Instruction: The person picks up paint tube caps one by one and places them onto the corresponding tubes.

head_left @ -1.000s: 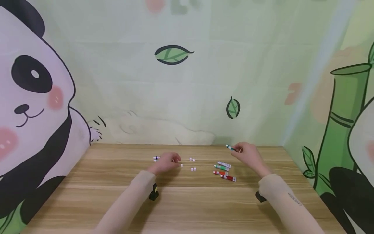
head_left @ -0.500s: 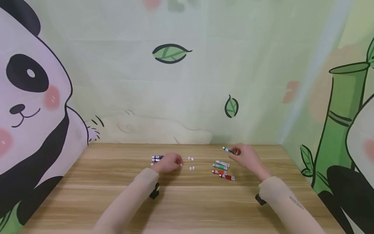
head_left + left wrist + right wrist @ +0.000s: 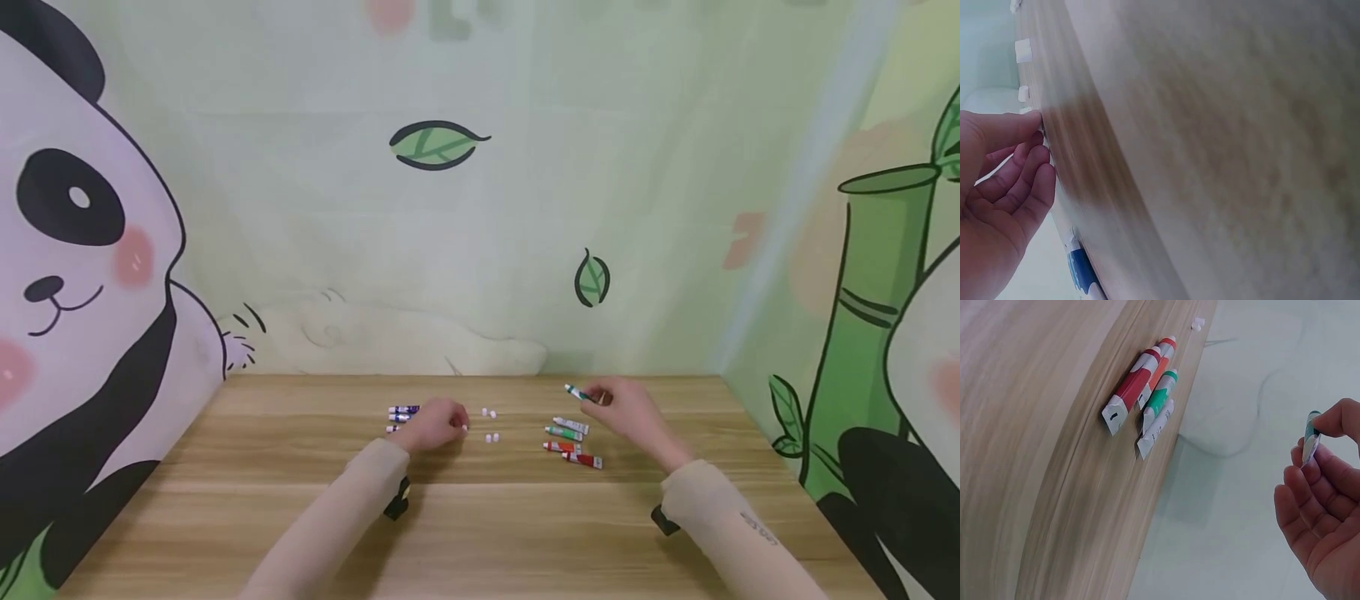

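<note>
My right hand [image 3: 626,408] pinches a small teal-and-white paint tube [image 3: 576,392] between thumb and fingers, raised above the far part of the table. In the right wrist view the tube [image 3: 1311,437] shows partly, its middle behind the thumb. My left hand [image 3: 435,423] is low over the table with thumb and forefinger pinching at a small white cap [image 3: 465,428]. The left wrist view shows those fingertips [image 3: 1036,119] right at the wood, the cap mostly hidden. Blue-and-white tubes [image 3: 403,410] lie left of this hand, partly covered by it.
Two pairs of white caps, a back pair [image 3: 489,412] and a front pair [image 3: 492,437], lie between the hands. Below the right hand lie a white tube [image 3: 572,426], a green tube [image 3: 563,433], an orange tube [image 3: 558,447] and a red tube [image 3: 583,460]. A printed cloth backdrop [image 3: 337,208] rises behind the table.
The left fingers have closed in on the white cap beside them. My right hand has shifted slightly left and lower with the teal paint tube. The tubes and caps on the table stay put.
</note>
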Demonstrator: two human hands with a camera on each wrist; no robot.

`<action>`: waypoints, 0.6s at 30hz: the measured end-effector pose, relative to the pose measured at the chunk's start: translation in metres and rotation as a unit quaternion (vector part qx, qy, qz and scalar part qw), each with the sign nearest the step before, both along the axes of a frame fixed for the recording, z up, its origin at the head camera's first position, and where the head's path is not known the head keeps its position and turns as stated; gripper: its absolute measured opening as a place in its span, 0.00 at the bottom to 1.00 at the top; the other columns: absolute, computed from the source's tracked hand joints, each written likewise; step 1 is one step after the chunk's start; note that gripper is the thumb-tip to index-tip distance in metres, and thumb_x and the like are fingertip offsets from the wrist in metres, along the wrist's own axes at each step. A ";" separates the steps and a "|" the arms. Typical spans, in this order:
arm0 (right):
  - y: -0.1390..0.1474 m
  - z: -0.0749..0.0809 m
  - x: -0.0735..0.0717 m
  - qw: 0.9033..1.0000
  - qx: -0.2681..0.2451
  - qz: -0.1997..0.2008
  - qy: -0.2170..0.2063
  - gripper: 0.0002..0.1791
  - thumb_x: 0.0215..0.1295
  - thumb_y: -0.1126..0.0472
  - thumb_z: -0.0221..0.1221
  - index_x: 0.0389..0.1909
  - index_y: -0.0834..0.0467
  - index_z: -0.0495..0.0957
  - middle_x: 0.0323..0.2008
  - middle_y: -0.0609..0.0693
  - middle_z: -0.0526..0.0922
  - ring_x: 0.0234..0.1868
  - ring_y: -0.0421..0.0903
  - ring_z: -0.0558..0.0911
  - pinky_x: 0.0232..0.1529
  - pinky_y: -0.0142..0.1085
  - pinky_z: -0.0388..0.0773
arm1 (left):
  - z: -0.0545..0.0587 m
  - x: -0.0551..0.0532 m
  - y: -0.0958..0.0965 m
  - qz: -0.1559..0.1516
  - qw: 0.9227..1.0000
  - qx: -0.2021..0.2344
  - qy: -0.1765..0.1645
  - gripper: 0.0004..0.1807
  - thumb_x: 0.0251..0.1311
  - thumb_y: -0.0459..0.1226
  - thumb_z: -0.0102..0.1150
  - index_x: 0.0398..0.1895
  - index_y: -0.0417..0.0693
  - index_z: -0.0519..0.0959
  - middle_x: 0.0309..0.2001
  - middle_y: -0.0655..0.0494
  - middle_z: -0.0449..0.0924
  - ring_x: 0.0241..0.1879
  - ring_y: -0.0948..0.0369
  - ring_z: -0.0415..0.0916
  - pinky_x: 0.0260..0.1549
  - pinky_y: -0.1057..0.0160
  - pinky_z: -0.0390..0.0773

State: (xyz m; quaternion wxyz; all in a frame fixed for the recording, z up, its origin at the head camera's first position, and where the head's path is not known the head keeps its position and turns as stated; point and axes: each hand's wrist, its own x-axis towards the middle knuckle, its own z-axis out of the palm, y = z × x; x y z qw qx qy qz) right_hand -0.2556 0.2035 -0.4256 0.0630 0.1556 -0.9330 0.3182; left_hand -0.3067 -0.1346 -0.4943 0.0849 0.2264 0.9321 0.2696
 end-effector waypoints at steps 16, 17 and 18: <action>-0.001 0.005 0.004 1.000 -0.008 -0.005 -0.001 0.11 0.65 0.58 0.64 0.43 0.60 0.84 0.32 0.48 0.82 0.32 0.45 0.77 0.30 0.37 0.75 | 0.031 -0.003 -0.007 0.009 0.999 0.041 0.017 0.07 0.71 0.34 0.58 0.45 0.39 0.82 0.38 0.54 0.81 0.38 0.59 0.76 0.40 0.58 0.78; -0.001 0.005 0.004 1.000 -0.007 -0.005 0.002 0.11 0.65 0.58 0.64 0.43 0.60 0.84 0.32 0.48 0.82 0.32 0.45 0.77 0.30 0.37 0.75 | 0.035 -0.004 -0.008 0.004 0.998 0.054 0.024 0.08 0.71 0.33 0.58 0.45 0.38 0.82 0.38 0.53 0.82 0.38 0.59 0.77 0.40 0.58 0.78; -0.001 0.005 0.005 1.000 -0.009 -0.005 0.005 0.11 0.65 0.58 0.64 0.43 0.61 0.84 0.32 0.49 0.82 0.33 0.45 0.77 0.30 0.37 0.75 | 0.039 -0.005 -0.008 0.000 0.997 0.064 0.036 0.08 0.71 0.33 0.58 0.45 0.37 0.82 0.38 0.52 0.82 0.39 0.58 0.77 0.40 0.58 0.79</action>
